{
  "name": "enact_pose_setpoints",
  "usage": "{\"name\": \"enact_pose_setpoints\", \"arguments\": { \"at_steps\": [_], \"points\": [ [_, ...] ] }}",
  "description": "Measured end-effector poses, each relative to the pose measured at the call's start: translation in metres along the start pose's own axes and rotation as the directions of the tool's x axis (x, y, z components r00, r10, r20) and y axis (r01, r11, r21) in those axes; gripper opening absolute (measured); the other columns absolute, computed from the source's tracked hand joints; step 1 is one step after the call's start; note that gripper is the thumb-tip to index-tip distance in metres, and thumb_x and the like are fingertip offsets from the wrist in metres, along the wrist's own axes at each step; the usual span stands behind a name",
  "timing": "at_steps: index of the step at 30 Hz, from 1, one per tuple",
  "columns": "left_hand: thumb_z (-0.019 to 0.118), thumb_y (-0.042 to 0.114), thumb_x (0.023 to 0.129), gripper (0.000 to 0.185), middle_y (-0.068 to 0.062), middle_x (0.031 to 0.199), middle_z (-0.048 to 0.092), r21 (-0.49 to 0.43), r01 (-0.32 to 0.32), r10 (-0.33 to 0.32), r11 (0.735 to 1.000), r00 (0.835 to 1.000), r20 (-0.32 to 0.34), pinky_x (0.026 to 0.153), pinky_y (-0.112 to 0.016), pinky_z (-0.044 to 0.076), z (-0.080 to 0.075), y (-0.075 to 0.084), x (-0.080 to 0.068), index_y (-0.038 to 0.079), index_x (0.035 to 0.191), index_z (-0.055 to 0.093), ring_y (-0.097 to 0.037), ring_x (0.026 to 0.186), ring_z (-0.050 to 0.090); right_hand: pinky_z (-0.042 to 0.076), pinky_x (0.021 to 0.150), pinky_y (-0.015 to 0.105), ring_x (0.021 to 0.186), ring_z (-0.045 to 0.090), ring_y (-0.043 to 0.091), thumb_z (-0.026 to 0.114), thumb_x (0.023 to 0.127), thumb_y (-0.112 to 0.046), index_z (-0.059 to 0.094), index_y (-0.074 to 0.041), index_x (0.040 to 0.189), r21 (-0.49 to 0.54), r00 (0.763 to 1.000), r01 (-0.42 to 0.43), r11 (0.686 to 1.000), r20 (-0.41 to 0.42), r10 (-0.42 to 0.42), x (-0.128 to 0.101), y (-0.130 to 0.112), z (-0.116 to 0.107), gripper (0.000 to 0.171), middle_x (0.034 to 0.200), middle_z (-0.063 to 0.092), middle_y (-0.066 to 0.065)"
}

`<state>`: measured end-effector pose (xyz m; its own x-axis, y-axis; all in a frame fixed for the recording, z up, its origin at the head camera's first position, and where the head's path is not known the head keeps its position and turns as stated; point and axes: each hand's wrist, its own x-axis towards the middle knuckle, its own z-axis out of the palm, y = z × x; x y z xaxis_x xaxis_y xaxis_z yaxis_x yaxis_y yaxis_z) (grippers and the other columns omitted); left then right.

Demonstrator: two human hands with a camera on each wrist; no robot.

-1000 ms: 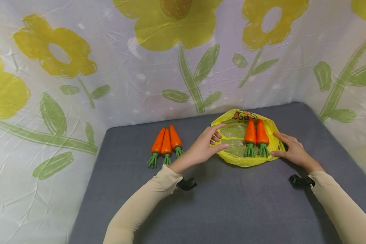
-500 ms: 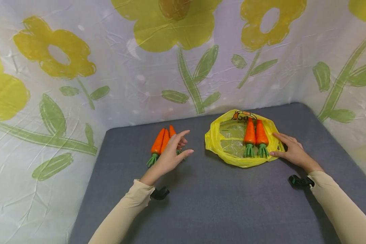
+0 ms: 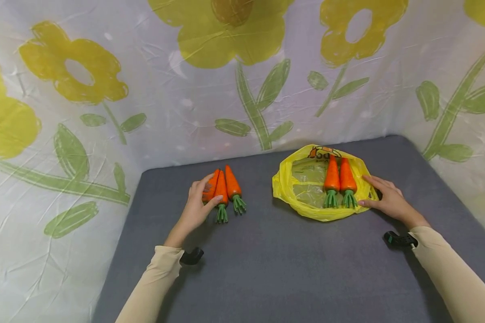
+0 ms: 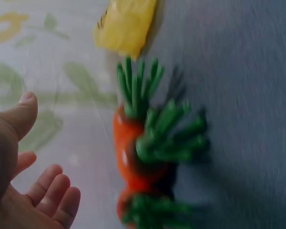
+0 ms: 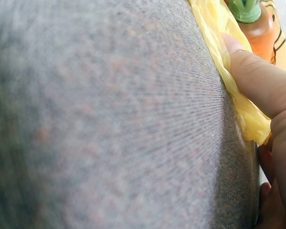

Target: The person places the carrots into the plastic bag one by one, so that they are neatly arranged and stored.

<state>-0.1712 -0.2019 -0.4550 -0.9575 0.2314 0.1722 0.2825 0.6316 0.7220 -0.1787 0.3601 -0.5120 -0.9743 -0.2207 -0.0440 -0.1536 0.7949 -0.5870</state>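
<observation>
Three orange carrots with green stem tufts lie side by side at the left: a left carrot, a middle carrot and a right carrot. My left hand is at the left carrot and partly covers it, thumb and fingers spread apart. In the left wrist view, a gap shows between the fingers and the carrots. A yellow plastic bag lies with its mouth spread, holding two more carrots. At the bag's right rim, my right hand holds the plastic, thumb inside the rim.
Everything lies on a grey cloth-covered table. A white curtain printed with yellow flowers stands behind and at both sides. Each wrist carries a black camera mount.
My left hand has left the bag's left rim and moved left, past the right and middle carrots to the left one. The right hand has stayed at the bag.
</observation>
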Motion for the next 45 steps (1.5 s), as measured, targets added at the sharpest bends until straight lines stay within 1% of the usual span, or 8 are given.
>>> {"name": "enact_pose_setpoints", "arguments": {
  "at_steps": [7, 11, 14, 17, 21, 28, 36, 45],
  "points": [
    [0.065, 0.029, 0.097, 0.068, -0.024, 0.13, 0.044, -0.015, 0.072, -0.072, 0.997, 0.997, -0.024, 0.101, -0.054, 0.043, -0.009, -0.032, 0.004, 0.017, 0.154, 0.032, -0.036, 0.117, 0.043, 0.011, 0.104, 0.073, 0.139, 0.019, 0.057, 0.075, 0.086, -0.04, 0.022, -0.009, 0.158, -0.001, 1.0, -0.009, 1.0, 0.006, 0.009, 0.0, 0.0, 0.0, 0.095, 0.158, 0.024, 0.031],
    [0.064, 0.03, 0.097, 0.068, -0.023, 0.128, 0.046, 0.011, 0.118, -0.118, 0.993, 0.993, -0.002, 0.098, -0.052, 0.044, -0.01, -0.048, 0.008, 0.014, 0.155, 0.032, -0.035, 0.115, 0.045, 0.011, 0.105, 0.073, 0.139, 0.019, 0.057, 0.075, 0.086, -0.041, 0.022, -0.009, 0.158, -0.007, 1.0, -0.014, 1.0, 0.009, 0.014, 0.0, 0.0, 0.0, 0.096, 0.157, 0.024, 0.032],
    [0.062, 0.03, 0.099, 0.068, -0.024, 0.129, 0.045, 0.02, 0.143, -0.144, 0.989, 0.989, 0.034, 0.096, -0.052, 0.044, -0.01, -0.058, 0.01, 0.011, 0.155, 0.03, -0.037, 0.113, 0.047, 0.011, 0.104, 0.073, 0.139, 0.019, 0.057, 0.075, 0.086, -0.041, 0.022, -0.009, 0.158, -0.004, 1.0, -0.011, 1.0, 0.004, 0.011, 0.0, 0.0, 0.001, 0.095, 0.157, 0.025, 0.032],
    [0.059, 0.029, 0.101, 0.066, -0.025, 0.131, 0.043, -0.005, 0.181, -0.181, 0.983, 0.981, 0.067, 0.098, -0.053, 0.044, -0.01, -0.068, 0.01, 0.009, 0.156, 0.028, -0.038, 0.115, 0.048, 0.011, 0.104, 0.073, 0.139, 0.019, 0.057, 0.075, 0.086, -0.042, 0.022, -0.009, 0.158, -0.001, 1.0, -0.008, 1.0, 0.002, 0.008, 0.0, 0.001, 0.001, 0.095, 0.157, 0.025, 0.032],
    [0.055, 0.027, 0.102, 0.064, -0.026, 0.131, 0.045, -0.03, 0.213, -0.21, 0.977, 0.975, 0.077, 0.101, -0.053, 0.043, -0.01, -0.078, 0.01, 0.008, 0.156, 0.026, -0.038, 0.117, 0.05, 0.011, 0.104, 0.073, 0.139, 0.018, 0.057, 0.075, 0.086, -0.041, 0.022, -0.01, 0.158, 0.002, 1.0, -0.005, 1.0, -0.002, 0.005, 0.0, 0.002, 0.002, 0.095, 0.158, 0.024, 0.031],
    [0.058, 0.028, 0.101, 0.065, -0.024, 0.124, 0.05, -0.019, 0.166, -0.164, 0.986, 0.982, 0.097, 0.097, -0.047, 0.044, -0.006, -0.084, 0.011, 0.006, 0.155, 0.03, -0.034, 0.11, 0.052, 0.011, 0.105, 0.074, 0.139, 0.019, 0.057, 0.075, 0.086, -0.041, 0.022, -0.01, 0.158, -0.004, 1.0, -0.008, 1.0, 0.001, 0.009, 0.0, 0.0, 0.0, 0.095, 0.157, 0.025, 0.031],
    [0.061, 0.027, 0.1, 0.065, -0.021, 0.119, 0.054, -0.034, 0.167, -0.163, 0.985, 0.982, 0.099, 0.094, -0.043, 0.045, -0.003, -0.088, 0.01, 0.007, 0.154, 0.032, -0.029, 0.103, 0.054, 0.011, 0.105, 0.074, 0.14, 0.019, 0.056, 0.075, 0.086, -0.042, 0.022, -0.009, 0.158, -0.012, 1.0, -0.019, 1.0, 0.014, 0.02, 0.001, 0.0, 0.0, 0.096, 0.158, 0.024, 0.031],
    [0.064, 0.026, 0.097, 0.063, -0.017, 0.107, 0.058, -0.004, 0.153, -0.152, 0.988, 0.986, 0.074, 0.084, -0.035, 0.045, -0.001, -0.087, 0.012, 0.006, 0.151, 0.039, -0.021, 0.091, 0.053, 0.011, 0.105, 0.074, 0.14, 0.019, 0.057, 0.075, 0.086, -0.041, 0.022, -0.009, 0.158, -0.013, 1.0, -0.015, 1.0, 0.012, 0.015, 0.001, 0.0, 0.0, 0.096, 0.157, 0.024, 0.031]
  ]
}}
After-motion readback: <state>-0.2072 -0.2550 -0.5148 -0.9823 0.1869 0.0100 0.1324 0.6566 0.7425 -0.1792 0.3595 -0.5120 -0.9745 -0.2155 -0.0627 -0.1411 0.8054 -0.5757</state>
